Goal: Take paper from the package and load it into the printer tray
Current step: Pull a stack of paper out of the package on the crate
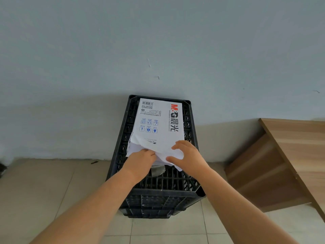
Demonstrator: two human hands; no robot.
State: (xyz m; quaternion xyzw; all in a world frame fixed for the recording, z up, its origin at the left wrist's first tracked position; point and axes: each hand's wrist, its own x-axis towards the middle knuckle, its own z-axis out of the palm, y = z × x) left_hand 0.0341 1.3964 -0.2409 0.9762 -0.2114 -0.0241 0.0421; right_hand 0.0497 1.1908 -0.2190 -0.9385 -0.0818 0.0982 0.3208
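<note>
— White wrapper, torn at the near end. The paper package [158, 124] lies flat on top of that black plastic crate [177, 180], its long axis running straight away from the person toward the wall.

— And the hands?

— Both at the ripped end. The left hand [142, 160] has its fingers pushed in under the crumpled flap, closed on the loose sheets [135, 148] showing there. The right hand [189, 156] rests spread on the torn wrapper, pressing it, holding nothing as far as I can tell.

— So the paper comes out toward them?

— I'd think so; the opening faces them. No printer in sight, just a wooden desk [299, 138] to the right.
</note>
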